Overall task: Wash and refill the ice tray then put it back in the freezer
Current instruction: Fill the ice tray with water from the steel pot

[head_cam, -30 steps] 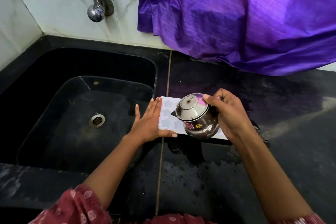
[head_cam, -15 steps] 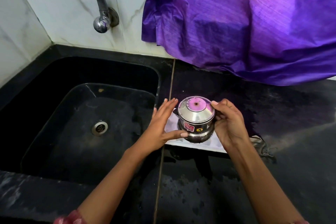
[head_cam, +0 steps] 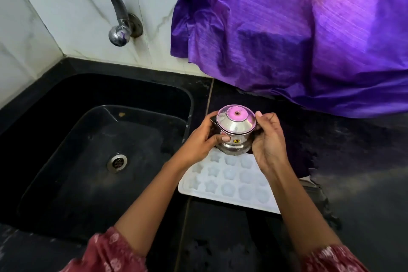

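A white ice tray (head_cam: 229,181) with several star-shaped pockets lies flat on the black counter, just right of the sink. Above its far edge I hold a small lidded steel pot (head_cam: 235,128) upright between both hands. My left hand (head_cam: 199,139) grips its left side, thumb across the front by a yellow sticker. My right hand (head_cam: 268,141) wraps its right side, fingers curled round the body. The pot's base hides the tray's far edge.
A black sink (head_cam: 92,152) with a round drain (head_cam: 117,162) fills the left. A curved steel tap (head_cam: 99,2) juts from the white tiled wall. Purple cloth (head_cam: 298,28) hangs over the back right of the wet black counter (head_cam: 364,172).
My left hand left the tray and took hold of the pot. The pot came upright and moved toward the tray's far edge. More of the tray shows.
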`<state>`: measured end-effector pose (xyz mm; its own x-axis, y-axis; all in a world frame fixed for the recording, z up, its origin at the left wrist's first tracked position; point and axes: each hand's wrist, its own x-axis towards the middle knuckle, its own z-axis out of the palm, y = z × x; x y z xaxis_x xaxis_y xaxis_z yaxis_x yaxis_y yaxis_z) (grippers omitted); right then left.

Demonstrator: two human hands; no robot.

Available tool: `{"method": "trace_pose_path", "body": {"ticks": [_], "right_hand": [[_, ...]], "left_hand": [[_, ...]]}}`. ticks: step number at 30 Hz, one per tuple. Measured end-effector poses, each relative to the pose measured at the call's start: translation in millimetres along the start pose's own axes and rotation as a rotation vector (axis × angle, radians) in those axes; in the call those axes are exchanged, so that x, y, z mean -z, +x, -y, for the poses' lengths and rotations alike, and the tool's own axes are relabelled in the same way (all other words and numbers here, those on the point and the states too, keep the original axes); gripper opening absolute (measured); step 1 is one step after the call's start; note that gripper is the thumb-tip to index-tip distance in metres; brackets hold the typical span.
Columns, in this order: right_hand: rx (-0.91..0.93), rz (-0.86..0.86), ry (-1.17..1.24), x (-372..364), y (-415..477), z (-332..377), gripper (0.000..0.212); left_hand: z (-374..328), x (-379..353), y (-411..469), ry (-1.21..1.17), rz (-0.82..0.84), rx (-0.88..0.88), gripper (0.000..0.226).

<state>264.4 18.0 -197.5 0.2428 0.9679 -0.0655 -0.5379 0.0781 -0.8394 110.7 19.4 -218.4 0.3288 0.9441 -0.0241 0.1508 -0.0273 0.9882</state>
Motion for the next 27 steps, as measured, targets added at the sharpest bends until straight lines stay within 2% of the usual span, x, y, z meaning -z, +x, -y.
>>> {"method": "trace_pose_path", "body": {"ticks": [6, 14, 21, 25, 27], "right_hand": [[0.011, -0.028, -0.072, 4, 33, -16, 0.024], [-0.025, -0.046, -0.122, 11, 47, -29, 0.023], [-0.018, -0.06, -0.147, 11, 43, -27, 0.019], [-0.07, -0.091, -0.181, 13, 37, -25, 0.007], [-0.053, -0.099, -0.31, 15, 30, -21, 0.012]], "left_hand": [[10, 1, 32, 0.058, -0.009, 0.05, 0.077], [24, 9, 48, 0.068, 0.016, 0.061, 0.063], [24, 11, 50, 0.029, 0.035, 0.042, 0.068], [18, 13, 48, 0.032, -0.03, 0.07, 0.08], [14, 13, 41, 0.085, -0.101, 0.065, 0.081]]}}
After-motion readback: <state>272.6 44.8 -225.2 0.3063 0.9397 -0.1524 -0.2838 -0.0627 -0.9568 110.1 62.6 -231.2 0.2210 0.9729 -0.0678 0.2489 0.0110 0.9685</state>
